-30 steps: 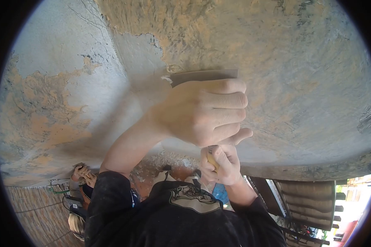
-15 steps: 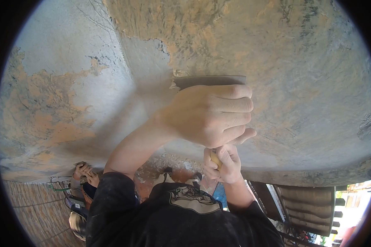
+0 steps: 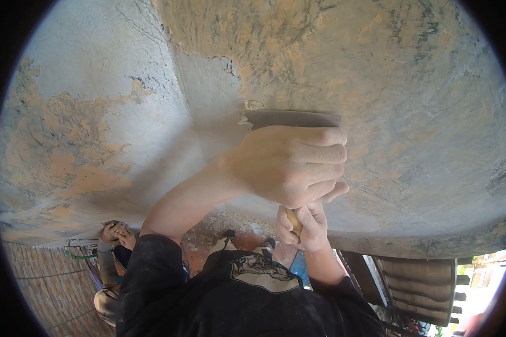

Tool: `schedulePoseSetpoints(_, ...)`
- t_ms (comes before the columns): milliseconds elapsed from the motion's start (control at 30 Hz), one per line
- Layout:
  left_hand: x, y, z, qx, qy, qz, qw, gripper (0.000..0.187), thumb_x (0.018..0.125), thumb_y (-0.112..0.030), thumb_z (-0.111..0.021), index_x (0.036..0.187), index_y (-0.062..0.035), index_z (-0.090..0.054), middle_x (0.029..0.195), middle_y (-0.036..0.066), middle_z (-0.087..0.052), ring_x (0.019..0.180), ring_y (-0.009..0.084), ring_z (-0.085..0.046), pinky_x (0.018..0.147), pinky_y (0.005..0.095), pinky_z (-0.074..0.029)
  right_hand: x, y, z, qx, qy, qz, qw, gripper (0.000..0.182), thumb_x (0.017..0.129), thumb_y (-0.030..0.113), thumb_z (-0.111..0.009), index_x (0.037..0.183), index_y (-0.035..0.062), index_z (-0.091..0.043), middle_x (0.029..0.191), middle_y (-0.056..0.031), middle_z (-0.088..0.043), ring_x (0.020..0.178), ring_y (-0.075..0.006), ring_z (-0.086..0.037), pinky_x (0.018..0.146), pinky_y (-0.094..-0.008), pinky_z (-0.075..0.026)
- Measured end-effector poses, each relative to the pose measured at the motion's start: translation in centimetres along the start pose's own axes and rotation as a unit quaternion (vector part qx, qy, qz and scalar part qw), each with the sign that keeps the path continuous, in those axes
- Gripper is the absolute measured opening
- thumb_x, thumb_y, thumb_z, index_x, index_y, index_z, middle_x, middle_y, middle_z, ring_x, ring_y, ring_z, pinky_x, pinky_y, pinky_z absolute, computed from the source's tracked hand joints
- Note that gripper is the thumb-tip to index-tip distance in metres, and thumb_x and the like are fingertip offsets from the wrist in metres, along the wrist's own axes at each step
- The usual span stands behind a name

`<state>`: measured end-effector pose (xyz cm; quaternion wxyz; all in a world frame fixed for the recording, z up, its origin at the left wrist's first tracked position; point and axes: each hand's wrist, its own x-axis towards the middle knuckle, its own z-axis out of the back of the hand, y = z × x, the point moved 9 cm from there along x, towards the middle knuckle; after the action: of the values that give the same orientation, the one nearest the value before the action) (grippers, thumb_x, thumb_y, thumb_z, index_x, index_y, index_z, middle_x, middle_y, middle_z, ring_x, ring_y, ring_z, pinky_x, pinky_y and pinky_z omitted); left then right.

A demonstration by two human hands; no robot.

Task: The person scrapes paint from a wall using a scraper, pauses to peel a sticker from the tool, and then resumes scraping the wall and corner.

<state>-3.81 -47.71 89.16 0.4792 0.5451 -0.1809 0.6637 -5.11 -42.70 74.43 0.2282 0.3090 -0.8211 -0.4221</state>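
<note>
A wide, flat metal scraper blade (image 3: 292,118) lies against a worn surface (image 3: 376,84) of peeling grey coating and orange patches. Curled over the blade is my left hand (image 3: 292,163), its fingers bent and its back facing me; this hand hides the tool's middle. Just below, my right hand (image 3: 305,227) is wrapped around the scraper's yellowish handle (image 3: 294,223). Bits of loosened coating (image 3: 244,119) cling beside the blade's left end.
At lower left, another person's hands (image 3: 118,233) are raised near the same surface. A slatted wall (image 3: 42,281) stands beside them. Debris lies on the reddish floor (image 3: 199,238) below. A ledge (image 3: 410,245) runs along the surface's right lower edge.
The view has shifted slightly, with the surface now a little further right and lower. The scraper and my left hand appear slightly lower; both hands keep their grip.
</note>
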Motion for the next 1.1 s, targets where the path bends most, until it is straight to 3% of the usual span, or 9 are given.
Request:
schedulePoseSetpoints(67,-0.7,-0.7,0.3,0.011,0.008,-0.02,1.0,0.03,0.08,-0.011,-0.068,0.053,-0.0058,-0.055,0.057,0.001,-0.053,0.061,0.0167,-0.057,0.082,0.0322,-0.053,-0.5,-0.5,0.2,-0.009,-0.017,0.007,1.0,0.047,0.102,0.036,-0.041,0.075,-0.0021,-0.045,0.052,-0.0036,-0.037,0.034,-0.0091,-0.031,0.03,-0.0223,-0.019)
schedulePoseSetpoints(133,-1.9,-0.5,-0.3,0.0,0.087,0.006,0.996,0.018,0.071,-0.015,-0.072,0.06,-0.0076,-0.059,0.068,-0.002,-0.056,0.089,0.0201,-0.057,0.08,0.0259,-0.05,-0.8,-1.7,0.4,0.005,-0.007,-0.015,1.0,0.044,0.103,0.036,-0.041,0.08,-0.0019,-0.045,0.058,-0.0049,-0.041,0.036,-0.0092,-0.034,0.031,-0.0218,-0.021)
schedulePoseSetpoints(267,-1.7,0.0,-0.3,-0.016,0.1,0.016,0.995,0.019,0.072,-0.017,-0.072,0.061,-0.0072,-0.06,0.068,-0.001,-0.057,0.088,0.0193,-0.057,0.083,0.0266,-0.05,-0.8,-3.6,-0.7,0.103,0.057,-0.029,0.993,0.043,0.102,0.04,-0.041,0.085,0.0004,-0.045,0.061,-0.0034,-0.039,0.037,-0.0092,-0.033,0.031,-0.0224,-0.023)
schedulePoseSetpoints(433,-1.9,-1.0,0.0,0.009,0.086,-0.008,0.996,0.019,0.073,-0.017,-0.071,0.062,-0.0059,-0.061,0.07,-0.001,-0.058,0.088,0.0189,-0.057,0.084,0.0274,-0.049,-1.1,-3.9,0.1,0.079,0.051,-0.033,0.995,0.043,0.101,0.041,-0.041,0.087,0.0005,-0.045,0.06,-0.0029,-0.038,0.037,-0.0091,-0.031,0.031,-0.0227,-0.023)
schedulePoseSetpoints(500,-1.7,-1.5,-0.3,-0.001,0.076,-0.015,0.997,0.022,0.076,-0.014,-0.069,0.059,-0.0061,-0.058,0.065,0.0,-0.056,0.078,0.0181,-0.058,0.088,0.0306,-0.05,-1.4,-3.6,0.5,0.064,0.127,0.003,0.99,0.039,0.101,0.04,-0.043,0.102,0.0001,-0.043,0.062,-0.004,-0.039,0.037,-0.0088,-0.03,0.03,-0.0224,-0.023)
schedulePoseSetpoints(533,-1.5,-1.8,-0.4,-0.01,0.065,-0.023,0.998,0.027,0.078,-0.012,-0.067,0.055,-0.0062,-0.056,0.06,0.001,-0.054,0.067,0.0174,-0.058,0.091,0.0338,-0.05,-1.4,-3.3,0.6,0.062,0.127,0.005,0.99,0.039,0.101,0.04,-0.043,0.102,0.0001,-0.043,0.062,-0.004,-0.039,0.037,-0.0088,-0.03,0.03,-0.0224,-0.023)
schedulePoseSetpoints(767,-0.1,-0.3,-0.2,-0.01,0.042,-0.002,0.999,0.026,0.078,-0.009,-0.067,0.055,-0.0054,-0.056,0.059,0.002,-0.054,0.066,0.0176,-0.059,0.093,0.0349,-0.051,0.4,-1.5,-0.6,0.131,0.108,-0.012,0.985,0.033,0.101,0.036,-0.044,0.11,0.0034,-0.042,0.061,-0.004,-0.039,0.036,-0.0072,-0.027,0.029,-0.0202,-0.02)
schedulePoseSetpoints(900,0.3,0.5,0.5,0.016,0.013,0.005,1.0,0.028,0.079,-0.009,-0.068,0.054,-0.0047,-0.056,0.058,0.002,-0.054,0.065,0.0177,-0.059,0.088,0.0343,-0.053,0.8,-0.7,-0.5,0.115,0.111,-0.028,0.987,0.036,0.101,0.036,-0.044,0.103,0.0003,-0.044,0.059,-0.0029,-0.037,0.035,-0.0072,-0.028,0.029,-0.021,-0.02)
schedulePoseSetpoints(1100,-0.2,0.3,0.2,0.004,0.002,0.001,1.0,0.03,0.08,-0.008,-0.067,0.053,-0.0043,-0.054,0.056,0.002,-0.053,0.063,0.0181,-0.059,0.082,0.0333,-0.054,0.3,-0.5,0.5,0.085,0.075,-0.037,0.993,0.048,0.102,0.038,-0.043,0.076,-0.0022,-0.044,0.056,-0.0016,-0.035,0.035,-0.0069,-0.028,0.029,-0.0214,-0.02)
